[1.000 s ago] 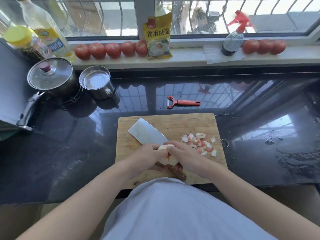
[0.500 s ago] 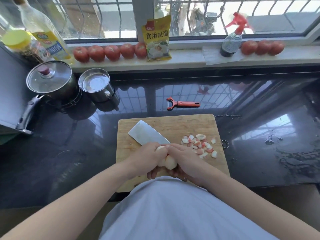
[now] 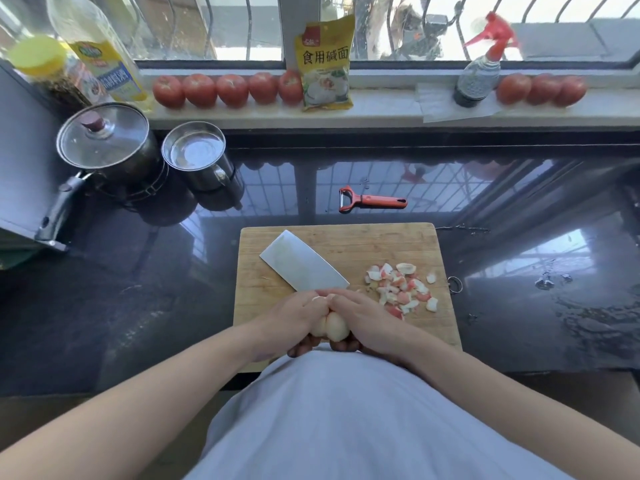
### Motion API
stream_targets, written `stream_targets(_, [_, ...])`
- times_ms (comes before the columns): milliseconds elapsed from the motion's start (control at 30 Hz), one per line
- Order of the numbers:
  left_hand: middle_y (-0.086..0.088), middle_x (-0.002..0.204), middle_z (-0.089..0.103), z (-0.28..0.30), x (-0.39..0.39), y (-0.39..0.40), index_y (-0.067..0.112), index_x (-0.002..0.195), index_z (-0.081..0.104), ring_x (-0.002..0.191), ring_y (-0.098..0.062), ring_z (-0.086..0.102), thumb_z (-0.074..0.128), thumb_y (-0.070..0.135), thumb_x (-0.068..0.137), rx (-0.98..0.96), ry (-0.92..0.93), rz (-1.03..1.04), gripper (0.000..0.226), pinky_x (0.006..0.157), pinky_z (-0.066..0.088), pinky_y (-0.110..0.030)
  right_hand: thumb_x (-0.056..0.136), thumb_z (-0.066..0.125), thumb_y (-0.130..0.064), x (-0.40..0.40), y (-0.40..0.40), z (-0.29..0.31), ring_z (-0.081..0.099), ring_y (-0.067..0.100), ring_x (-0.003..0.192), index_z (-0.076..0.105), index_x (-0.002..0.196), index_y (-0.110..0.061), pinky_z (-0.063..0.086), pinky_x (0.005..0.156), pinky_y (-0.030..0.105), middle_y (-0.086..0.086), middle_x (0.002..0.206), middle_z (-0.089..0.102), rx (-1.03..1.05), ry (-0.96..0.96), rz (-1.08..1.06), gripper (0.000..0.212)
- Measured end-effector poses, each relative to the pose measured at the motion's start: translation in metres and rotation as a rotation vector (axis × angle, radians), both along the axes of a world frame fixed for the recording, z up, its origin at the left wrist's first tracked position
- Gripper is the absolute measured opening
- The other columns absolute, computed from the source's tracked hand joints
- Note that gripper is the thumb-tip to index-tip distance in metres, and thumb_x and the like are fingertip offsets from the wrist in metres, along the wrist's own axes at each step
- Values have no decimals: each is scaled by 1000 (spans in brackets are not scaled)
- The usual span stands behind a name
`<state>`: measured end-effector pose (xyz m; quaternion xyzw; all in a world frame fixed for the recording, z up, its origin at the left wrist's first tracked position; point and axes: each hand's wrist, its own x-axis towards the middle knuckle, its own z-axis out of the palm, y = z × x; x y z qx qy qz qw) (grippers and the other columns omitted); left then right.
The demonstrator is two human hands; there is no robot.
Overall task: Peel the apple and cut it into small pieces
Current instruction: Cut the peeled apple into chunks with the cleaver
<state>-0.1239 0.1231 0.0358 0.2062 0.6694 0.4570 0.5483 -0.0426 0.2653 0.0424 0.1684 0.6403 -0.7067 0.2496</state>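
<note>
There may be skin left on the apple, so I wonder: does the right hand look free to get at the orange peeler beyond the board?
Probably not right away. The right hand and left hand both grip the pale peeled apple. The orange-handled peeler lies uncovered on the black counter, so releasing the apple should open the way.

Eight tomatoes sit on the sill: five (image 3: 232, 89) left of one yellow packet (image 3: 325, 64), three (image 3: 543, 88) right of one spray bottle (image 3: 479, 77). One cleaver (image 3: 303, 263), one peeler (image 3: 370, 200), one cutting board (image 3: 381, 244), one lidded pot (image 3: 104, 142), one steel mug (image 3: 199, 157), one oil bottle (image 3: 104, 53), one yellow-capped jar (image 3: 45, 71).
</note>
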Motion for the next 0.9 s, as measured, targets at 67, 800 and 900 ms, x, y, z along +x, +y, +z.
stream_targets(67, [-2, 75, 67, -1, 0, 1, 43, 91, 70, 60, -22, 44, 29, 30, 100, -12, -17, 4, 44, 45, 35, -28, 103, 30, -18, -3, 0, 0, 43, 22, 58, 61, 117, -10, 31, 46, 26, 7, 79, 68, 14, -13, 1, 36])
stream_targets(800, [-17, 75, 64, 20, -16, 0, 11, 100, 65, 53, -28, 54, 36, 27, 104, -74, 153, -35, 33, 52, 45, -36, 103, 40, -22, -9, 2, 11, 53, 22, 56, 63, 118, -12, 39, 49, 22, 8, 78, 65, -28, 23, -145, 29])
stream_targets(900, [-25, 95, 71, 7, -7, -7, 27, 106, 67, 58, -29, 52, 31, 32, 105, -42, 40, -32, 36, 48, 43, -32, 103, 35, -17, -3, -1, 9, 44, 23, 59, 64, 111, -9, 34, 44, 21, 12, 78, 56, 33, 32, -43, 31])
